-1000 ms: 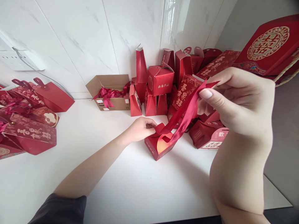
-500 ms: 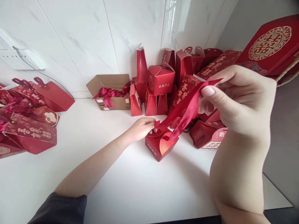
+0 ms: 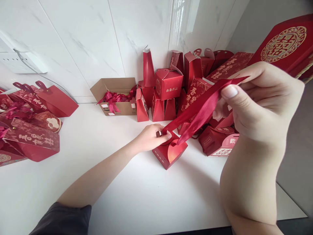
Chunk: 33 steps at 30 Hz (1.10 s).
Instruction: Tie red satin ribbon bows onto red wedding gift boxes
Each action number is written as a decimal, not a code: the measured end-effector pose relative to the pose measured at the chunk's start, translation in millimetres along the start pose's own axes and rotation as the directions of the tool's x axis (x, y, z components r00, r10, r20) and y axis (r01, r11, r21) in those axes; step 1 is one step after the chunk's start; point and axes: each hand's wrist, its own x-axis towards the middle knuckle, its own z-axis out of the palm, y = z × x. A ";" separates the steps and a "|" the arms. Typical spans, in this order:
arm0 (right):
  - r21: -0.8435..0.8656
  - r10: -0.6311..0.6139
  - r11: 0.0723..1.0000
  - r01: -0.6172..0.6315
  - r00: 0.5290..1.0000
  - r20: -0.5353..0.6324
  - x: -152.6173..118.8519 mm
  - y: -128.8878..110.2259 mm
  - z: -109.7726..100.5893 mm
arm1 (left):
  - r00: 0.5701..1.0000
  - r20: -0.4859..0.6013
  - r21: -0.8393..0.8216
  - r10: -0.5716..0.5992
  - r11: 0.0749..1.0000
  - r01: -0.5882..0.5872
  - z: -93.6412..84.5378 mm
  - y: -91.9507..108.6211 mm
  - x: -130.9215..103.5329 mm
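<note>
A small red gift box (image 3: 168, 155) with rounded top flaps stands on the white counter. A long red satin ribbon (image 3: 199, 125) rises from its top in two strands, one of them coming up at the right-hand flap. My right hand (image 3: 256, 98) is raised at the right, pinching the upper part of the ribbon between thumb and fingers. At the top left of the box, my left hand (image 3: 153, 137) is closed on the ribbon's lower part, its thumb lying over the flap. The left fingertips are partly hidden.
A cardboard box (image 3: 122, 107) of ribbons stands by the tiled wall. Beside it are stacked red gift boxes (image 3: 168, 85). More decorated boxes (image 3: 34, 133) lie at the left, and a large red bag (image 3: 283, 45) stands at the right.
My right hand has moved right and slightly up, drawing the ribbon out longer. My left thumb has shifted right over the flap, and the short ribbon end there no longer shows.
</note>
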 end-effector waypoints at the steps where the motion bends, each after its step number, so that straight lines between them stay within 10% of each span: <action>1: -0.002 0.002 1.000 -0.002 1.000 0.009 -0.1 -0.3 0.1 | 1.000 -0.008 -0.012 -0.017 1.000 0.017 -0.4 -1.8 1.0; 14: -0.084 0.099 0.992 -0.091 0.991 0.096 -1.5 1.3 0.5 | 0.971 -0.041 -0.386 -0.235 0.900 0.202 -8.9 3.0 6.5; 23: -0.076 0.087 0.994 -0.079 0.991 0.100 -0.5 4.1 -0.6 | 0.988 0.139 -0.376 -0.075 0.919 0.123 -12.4 1.9 1.7; 33: -0.040 0.054 0.998 -0.050 0.994 0.096 -0.1 3.1 -2.7 | 0.981 0.025 -0.308 -0.195 0.932 0.193 -7.8 0.1 1.8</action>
